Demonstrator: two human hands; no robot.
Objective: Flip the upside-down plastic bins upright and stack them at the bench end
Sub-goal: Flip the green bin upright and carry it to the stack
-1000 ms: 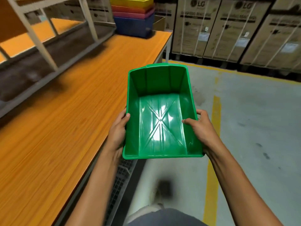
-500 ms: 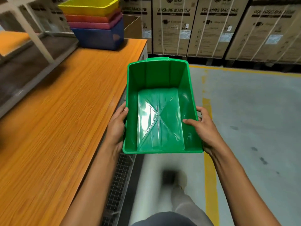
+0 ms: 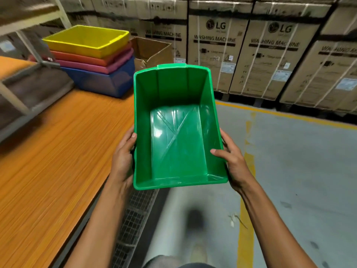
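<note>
Head view shows the green bin (image 3: 177, 130) at frame centre, mouth up, carried off the bench (image 3: 58, 151) edge, likely for nesting. Left hand (image 3: 123, 157) and right hand (image 3: 233, 163) each grasp a long side wall, thumbs hooked over the rim. Upper left, the stack (image 3: 92, 60), yellow on top, waits at the bench end.
</note>
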